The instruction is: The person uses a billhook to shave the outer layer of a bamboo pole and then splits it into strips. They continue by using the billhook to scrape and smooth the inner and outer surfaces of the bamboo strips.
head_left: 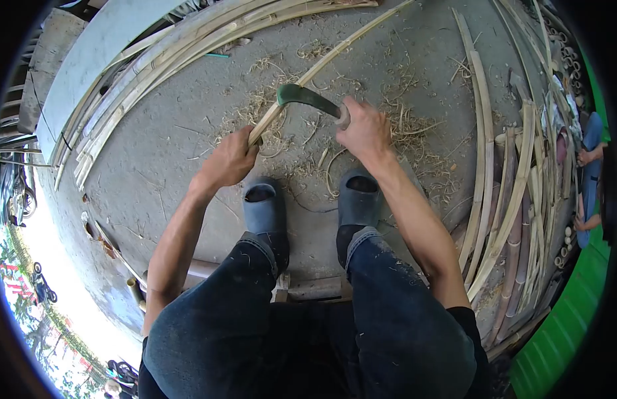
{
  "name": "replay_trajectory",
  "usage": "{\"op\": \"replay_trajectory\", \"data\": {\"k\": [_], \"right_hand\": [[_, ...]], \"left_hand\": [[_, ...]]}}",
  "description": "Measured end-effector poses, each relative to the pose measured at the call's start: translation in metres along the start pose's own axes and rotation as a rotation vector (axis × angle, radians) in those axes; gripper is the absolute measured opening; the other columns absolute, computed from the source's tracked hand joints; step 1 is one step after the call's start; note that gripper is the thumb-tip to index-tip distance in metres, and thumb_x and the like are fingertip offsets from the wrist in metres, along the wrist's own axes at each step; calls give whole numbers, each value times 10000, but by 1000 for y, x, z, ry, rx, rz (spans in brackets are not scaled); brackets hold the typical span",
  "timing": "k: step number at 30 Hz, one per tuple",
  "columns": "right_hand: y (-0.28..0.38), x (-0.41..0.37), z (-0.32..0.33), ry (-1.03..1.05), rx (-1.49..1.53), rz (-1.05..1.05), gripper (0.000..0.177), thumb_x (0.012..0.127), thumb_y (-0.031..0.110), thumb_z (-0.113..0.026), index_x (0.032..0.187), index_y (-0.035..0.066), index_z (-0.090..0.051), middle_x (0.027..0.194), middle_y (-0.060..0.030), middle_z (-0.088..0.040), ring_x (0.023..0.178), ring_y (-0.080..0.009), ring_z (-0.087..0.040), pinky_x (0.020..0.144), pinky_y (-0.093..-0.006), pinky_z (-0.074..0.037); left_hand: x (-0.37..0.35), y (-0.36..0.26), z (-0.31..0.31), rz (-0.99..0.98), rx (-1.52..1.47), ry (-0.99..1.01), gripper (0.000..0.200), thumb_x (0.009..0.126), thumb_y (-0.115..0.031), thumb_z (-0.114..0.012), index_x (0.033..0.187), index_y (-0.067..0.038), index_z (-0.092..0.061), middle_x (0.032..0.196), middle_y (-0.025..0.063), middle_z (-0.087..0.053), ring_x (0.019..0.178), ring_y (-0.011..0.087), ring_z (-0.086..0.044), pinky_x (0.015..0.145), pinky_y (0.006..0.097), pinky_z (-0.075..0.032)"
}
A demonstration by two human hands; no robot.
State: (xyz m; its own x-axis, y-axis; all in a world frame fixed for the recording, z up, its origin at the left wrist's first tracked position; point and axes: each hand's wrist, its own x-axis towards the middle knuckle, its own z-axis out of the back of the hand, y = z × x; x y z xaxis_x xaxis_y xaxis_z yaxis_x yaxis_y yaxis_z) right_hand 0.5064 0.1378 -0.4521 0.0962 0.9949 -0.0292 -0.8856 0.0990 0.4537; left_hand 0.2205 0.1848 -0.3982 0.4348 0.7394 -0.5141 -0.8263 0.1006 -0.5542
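Observation:
My left hand [230,158] is closed round the near end of a long bamboo strip [335,52], which slants away to the upper right. In my right hand [367,128] is the handle of a curved blade [310,98], the fingers wrapped round it. The blade's dark, hooked end lies across the strip a little beyond my left hand. Curly bamboo shavings [415,132] are scattered on the concrete floor beneath and around both hands.
Split bamboo strips [182,50] lie along the upper left. More strips and poles [511,219] are piled at the right. My grey shoes [265,211] stand just below the hands. At the far right edge, another person's hands [590,156] show.

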Motion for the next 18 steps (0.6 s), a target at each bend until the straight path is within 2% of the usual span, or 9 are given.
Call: {"op": "replay_trajectory", "data": {"k": [2, 4, 7, 8, 9, 11, 14, 16, 18], "right_hand": [[9, -2, 6, 74, 17, -26, 306, 751, 165, -789, 993, 71, -627, 812, -191, -681, 797, -388, -725, 656, -505, -569], [11, -8, 6, 127, -24, 134, 289, 776, 173, -788, 988, 59, -630, 780, -194, -673, 811, -374, -733, 668, -495, -574], [-60, 37, 20, 15, 74, -329, 218, 850, 155, -749, 1035, 74, -665, 853, -159, -720, 805, -291, -736, 723, -440, -584], [-73, 42, 25, 20, 74, -323, 218, 850, 155, -749, 1035, 74, -665, 853, -159, -720, 805, -291, -736, 723, -440, -584], [-75, 44, 33, -13, -23, -302, 193, 864, 148, -738, 1028, 79, -667, 874, -147, -730, 801, -270, -733, 736, -431, -582], [-68, 32, 38, 34, -53, -261, 164, 880, 154, -731, 1004, 80, -654, 833, -141, -712, 743, -252, -716, 672, -424, -577], [-14, -10, 29, 219, -132, 144, 230, 874, 200, -759, 1005, 66, -624, 706, -119, -623, 614, -247, -662, 502, -384, -530], [-37, 2, 20, 215, -160, -7, 254, 860, 201, -770, 1042, 67, -654, 801, -156, -689, 715, -264, -702, 606, -419, -568], [-120, 44, 36, -99, -86, -413, 338, 838, 203, -775, 1126, 59, -671, 964, -171, -742, 886, -305, -735, 767, -447, -579]], "left_hand": [[4, -3, 2, 33, -64, 28, 236, 974, -178, -514, 1047, 38, -572, 901, 303, -650, 919, 494, -637, 821, 556, -481], [-7, 8, -17, -6, -95, 60, 217, 958, -159, -489, 1050, 6, -596, 848, 191, -641, 827, 336, -641, 789, 459, -487], [-25, 9, -27, 20, -126, 107, 208, 954, -161, -487, 1038, 7, -576, 833, 181, -626, 811, 315, -633, 773, 453, -487], [-29, 5, -27, 27, -153, 116, 207, 954, -164, -489, 1035, 8, -569, 832, 179, -622, 813, 313, -631, 774, 455, -487], [-32, -1, -26, 27, -149, 118, 207, 954, -164, -489, 1035, 8, -569, 832, 179, -622, 813, 313, -631, 774, 455, -487], [-33, -13, -22, 101, -204, 189, 246, 957, -157, -528, 1088, 46, -574, 917, 304, -654, 953, 491, -636, 854, 533, -483], [-37, -7, -28, 67, -191, 174, 246, 954, -144, -525, 1103, 47, -567, 924, 303, -654, 966, 495, -629, 856, 531, -480], [-51, 3, -31, 39, -197, 185, 242, 952, -130, -522, 1114, 46, -562, 943, 308, -653, 977, 503, -621, 855, 530, -476], [-65, 7, -26, 76, -206, 199, 230, 947, -116, -520, 1105, 43, -573, 936, 283, -660, 947, 462, -643, 843, 505, -484]]}}
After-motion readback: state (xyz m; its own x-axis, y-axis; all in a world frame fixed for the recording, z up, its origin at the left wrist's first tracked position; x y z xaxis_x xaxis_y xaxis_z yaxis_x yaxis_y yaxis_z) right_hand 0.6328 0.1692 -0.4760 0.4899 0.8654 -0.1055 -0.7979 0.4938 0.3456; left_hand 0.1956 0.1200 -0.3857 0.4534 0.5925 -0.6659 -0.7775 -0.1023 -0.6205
